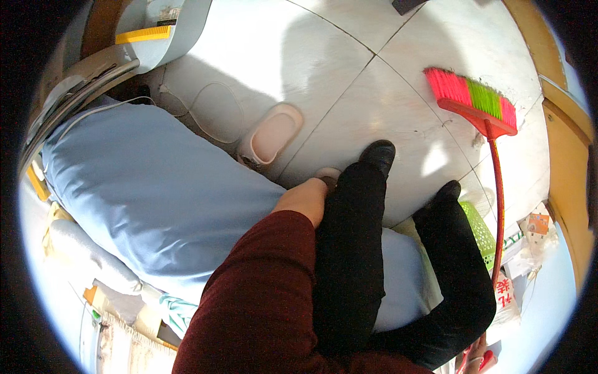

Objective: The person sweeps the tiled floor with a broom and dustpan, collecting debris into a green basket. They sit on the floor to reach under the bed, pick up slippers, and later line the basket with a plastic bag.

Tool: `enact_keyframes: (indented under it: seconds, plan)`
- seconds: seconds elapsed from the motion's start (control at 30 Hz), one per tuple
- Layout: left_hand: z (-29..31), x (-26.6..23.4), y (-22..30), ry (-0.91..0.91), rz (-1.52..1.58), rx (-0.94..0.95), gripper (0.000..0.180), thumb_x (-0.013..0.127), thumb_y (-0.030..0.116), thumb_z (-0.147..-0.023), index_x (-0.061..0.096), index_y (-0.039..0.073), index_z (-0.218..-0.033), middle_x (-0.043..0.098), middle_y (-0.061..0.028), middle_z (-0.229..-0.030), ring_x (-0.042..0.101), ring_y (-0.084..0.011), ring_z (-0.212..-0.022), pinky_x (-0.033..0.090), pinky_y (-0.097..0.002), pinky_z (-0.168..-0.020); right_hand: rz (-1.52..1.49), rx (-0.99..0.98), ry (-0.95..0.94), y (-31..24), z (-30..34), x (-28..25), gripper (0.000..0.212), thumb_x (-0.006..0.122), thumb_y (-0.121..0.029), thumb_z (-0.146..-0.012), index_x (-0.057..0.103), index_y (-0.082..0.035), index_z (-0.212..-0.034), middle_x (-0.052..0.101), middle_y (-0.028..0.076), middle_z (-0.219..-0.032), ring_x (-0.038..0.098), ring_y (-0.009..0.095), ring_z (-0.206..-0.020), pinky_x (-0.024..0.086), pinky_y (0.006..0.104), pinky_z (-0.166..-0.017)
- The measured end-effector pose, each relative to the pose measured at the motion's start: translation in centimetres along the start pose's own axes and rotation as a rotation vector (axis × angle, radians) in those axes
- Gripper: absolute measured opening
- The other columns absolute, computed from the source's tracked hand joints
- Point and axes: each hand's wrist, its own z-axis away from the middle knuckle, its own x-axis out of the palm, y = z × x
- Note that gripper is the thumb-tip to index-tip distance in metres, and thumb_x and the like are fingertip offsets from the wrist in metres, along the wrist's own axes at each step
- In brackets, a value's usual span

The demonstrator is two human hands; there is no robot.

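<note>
My left arm, in a maroon sleeve, reaches down along my black-trousered leg. My left hand (301, 203) is beside the knee at the edge of the blue-covered cushion (156, 187); its fingers are hidden. Just past it a pale slipper (328, 172) shows in part. Another pale pink slipper (272, 134) rests on the tiles further left. On the right, a broom (473, 107) with pink and green bristles has its head on the floor and its red handle running back toward me. At the lower edge my right hand (478, 354), partly cut off, is closed around the handle's end.
A green perforated basket (477, 232) and white plastic bags (506, 305) stand right of my legs. A thin white cable (215, 84) loops across the floor. Upper left is a grey holder with a yellow comb (143, 35). A wooden frame (565, 156) edges the right side.
</note>
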Motion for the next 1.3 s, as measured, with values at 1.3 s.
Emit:
enact_keyframes:
  seconds: [1.3]
  plan:
    - [18.1, -15.0, -5.9, -0.102, -0.905, -0.259, 0.042, 0.044, 0.037, -0.090, 0.060, 0.013, -0.120, 0.058, -0.0134, -0.121, 0.057, -0.0350, -0.108, 0.043, -0.0611, -0.084, 0.037, 0.081, -0.022, -0.4, -4.3, 3.9, 0.033, 0.049, -0.035, -0.094, 0.057, -0.008, -0.111, 0.061, 0.010, -0.078, 0.054, 0.022, -0.064, 0.040, 0.0307, -0.056]
